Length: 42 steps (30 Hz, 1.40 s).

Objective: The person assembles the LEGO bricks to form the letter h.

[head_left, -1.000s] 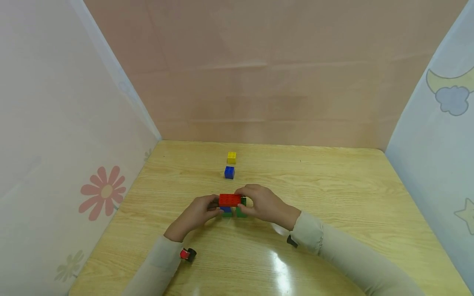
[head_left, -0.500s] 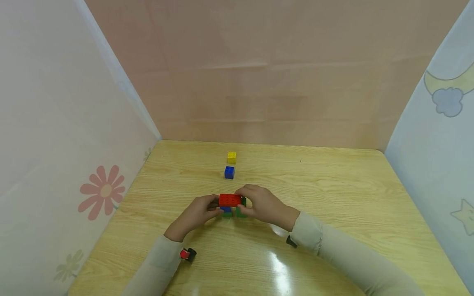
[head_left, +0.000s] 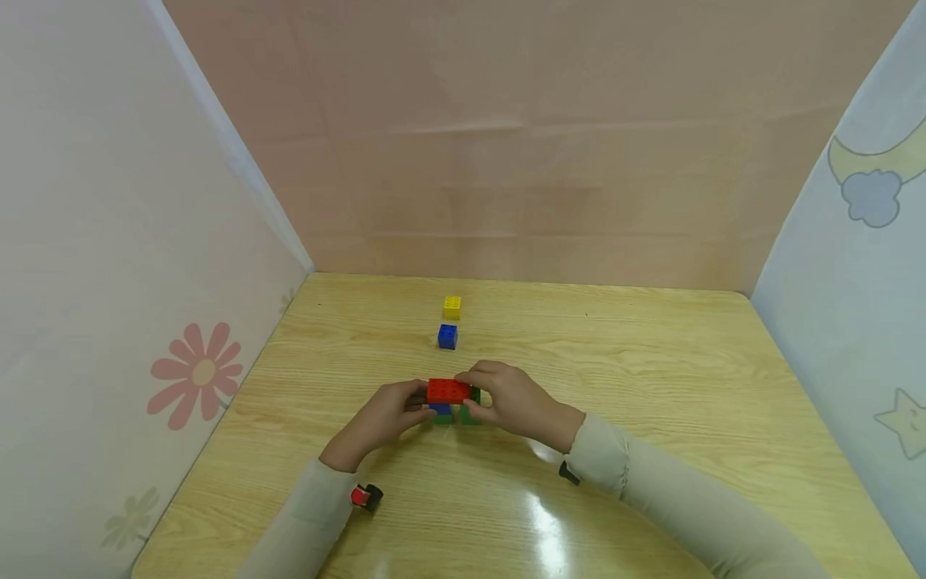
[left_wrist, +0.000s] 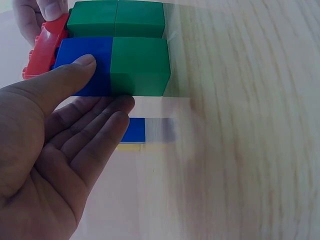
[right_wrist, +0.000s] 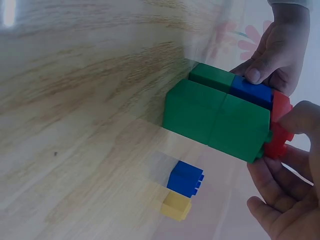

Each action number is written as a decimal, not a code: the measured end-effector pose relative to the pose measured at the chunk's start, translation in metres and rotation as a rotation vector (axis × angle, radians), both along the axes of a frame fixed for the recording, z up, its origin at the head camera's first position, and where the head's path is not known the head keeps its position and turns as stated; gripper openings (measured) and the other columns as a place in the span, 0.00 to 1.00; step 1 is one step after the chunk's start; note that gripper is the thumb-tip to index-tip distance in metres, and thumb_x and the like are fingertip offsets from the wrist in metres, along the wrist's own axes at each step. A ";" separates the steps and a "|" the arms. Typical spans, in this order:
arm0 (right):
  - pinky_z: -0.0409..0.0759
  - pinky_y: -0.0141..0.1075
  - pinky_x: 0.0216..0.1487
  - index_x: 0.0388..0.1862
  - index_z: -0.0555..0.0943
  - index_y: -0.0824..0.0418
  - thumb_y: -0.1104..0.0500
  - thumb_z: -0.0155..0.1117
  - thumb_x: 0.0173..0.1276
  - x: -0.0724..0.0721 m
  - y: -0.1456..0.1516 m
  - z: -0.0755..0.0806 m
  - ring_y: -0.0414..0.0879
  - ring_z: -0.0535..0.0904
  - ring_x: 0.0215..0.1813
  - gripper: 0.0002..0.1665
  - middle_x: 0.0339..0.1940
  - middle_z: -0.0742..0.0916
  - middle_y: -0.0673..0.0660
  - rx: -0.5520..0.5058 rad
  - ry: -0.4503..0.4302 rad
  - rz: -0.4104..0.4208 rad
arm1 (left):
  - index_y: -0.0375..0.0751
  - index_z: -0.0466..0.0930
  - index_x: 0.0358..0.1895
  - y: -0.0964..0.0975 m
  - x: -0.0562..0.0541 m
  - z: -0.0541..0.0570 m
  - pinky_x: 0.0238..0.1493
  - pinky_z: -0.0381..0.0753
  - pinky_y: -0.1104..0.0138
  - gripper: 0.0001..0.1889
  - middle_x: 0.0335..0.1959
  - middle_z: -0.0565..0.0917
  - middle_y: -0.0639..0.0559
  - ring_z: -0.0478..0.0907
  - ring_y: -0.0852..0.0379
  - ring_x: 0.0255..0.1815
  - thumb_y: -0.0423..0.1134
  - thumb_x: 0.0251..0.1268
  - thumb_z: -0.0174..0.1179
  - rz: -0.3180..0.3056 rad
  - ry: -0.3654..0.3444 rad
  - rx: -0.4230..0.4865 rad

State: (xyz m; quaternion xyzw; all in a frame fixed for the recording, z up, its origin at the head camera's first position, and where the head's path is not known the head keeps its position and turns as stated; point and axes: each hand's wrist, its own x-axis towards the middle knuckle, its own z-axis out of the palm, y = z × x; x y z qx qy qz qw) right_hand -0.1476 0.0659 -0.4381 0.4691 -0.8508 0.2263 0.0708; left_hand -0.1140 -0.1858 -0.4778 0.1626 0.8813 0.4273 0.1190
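Note:
A long red brick (head_left: 444,392) lies across the top of two short stacks standing side by side on the table. The left stack has a blue brick (left_wrist: 102,76) over a green brick (left_wrist: 141,66); the right one has two green bricks (right_wrist: 240,125). Green studs stay uncovered at the right stack's outer end. My left hand (head_left: 383,416) pinches the blue brick of the left stack, thumb on its near face. With thumb and fingers my right hand (head_left: 519,402) grips the right end of the red brick. How firmly the red brick is seated cannot be told.
Behind the stacks lie a loose blue brick (head_left: 448,337) and, farther back, a yellow brick (head_left: 452,307). Pale fabric walls (head_left: 108,241) flank the wooden table (head_left: 651,386), and a tan cloth (head_left: 506,161) hangs at its back.

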 end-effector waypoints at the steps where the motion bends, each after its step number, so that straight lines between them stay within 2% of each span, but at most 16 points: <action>1: 0.81 0.27 0.39 0.53 0.83 0.58 0.54 0.67 0.65 0.000 0.000 0.001 0.37 0.80 0.40 0.19 0.44 0.85 0.49 0.004 0.010 0.002 | 0.38 0.76 0.60 0.000 0.000 0.000 0.49 0.82 0.67 0.22 0.54 0.82 0.49 0.81 0.56 0.52 0.44 0.68 0.63 -0.002 0.002 -0.001; 7: 0.80 0.26 0.37 0.52 0.84 0.60 0.56 0.70 0.63 0.002 -0.003 0.003 0.37 0.78 0.38 0.19 0.42 0.84 0.49 0.037 0.063 0.011 | 0.38 0.76 0.60 -0.001 0.000 0.000 0.50 0.82 0.65 0.22 0.54 0.82 0.48 0.81 0.54 0.52 0.45 0.68 0.62 -0.008 0.014 -0.005; 14: 0.80 0.25 0.36 0.49 0.84 0.62 0.57 0.71 0.61 0.002 -0.004 0.004 0.38 0.78 0.37 0.18 0.40 0.84 0.51 0.049 0.127 0.042 | 0.37 0.77 0.58 -0.001 -0.001 0.000 0.49 0.82 0.66 0.20 0.53 0.83 0.48 0.82 0.54 0.51 0.43 0.67 0.63 -0.024 0.024 -0.005; 32: 0.78 0.25 0.34 0.49 0.85 0.63 0.57 0.71 0.61 0.004 -0.005 0.009 0.37 0.74 0.34 0.18 0.38 0.83 0.50 0.109 0.131 0.030 | 0.38 0.77 0.58 0.000 0.001 0.002 0.49 0.82 0.66 0.20 0.52 0.83 0.47 0.82 0.54 0.51 0.43 0.67 0.63 -0.024 0.021 -0.007; 35: 0.80 0.29 0.40 0.49 0.85 0.63 0.57 0.72 0.60 0.004 -0.006 0.011 0.39 0.76 0.35 0.19 0.38 0.83 0.51 0.129 0.136 0.034 | 0.38 0.77 0.58 0.000 0.001 0.002 0.49 0.82 0.66 0.20 0.52 0.83 0.48 0.82 0.54 0.50 0.43 0.67 0.63 -0.025 0.025 -0.009; 39: 0.79 0.37 0.56 0.49 0.84 0.64 0.57 0.72 0.60 0.003 -0.007 0.014 0.40 0.78 0.38 0.19 0.38 0.84 0.51 0.157 0.148 0.032 | 0.39 0.77 0.58 -0.001 -0.001 0.002 0.49 0.82 0.66 0.20 0.52 0.83 0.48 0.82 0.54 0.50 0.43 0.67 0.63 -0.028 0.037 -0.010; 42: 0.79 0.38 0.57 0.49 0.84 0.64 0.57 0.73 0.60 0.004 -0.007 0.015 0.40 0.78 0.36 0.19 0.37 0.83 0.51 0.163 0.146 0.029 | 0.39 0.77 0.58 -0.001 -0.003 0.002 0.49 0.82 0.66 0.20 0.52 0.83 0.49 0.82 0.55 0.50 0.44 0.67 0.63 -0.032 0.027 -0.015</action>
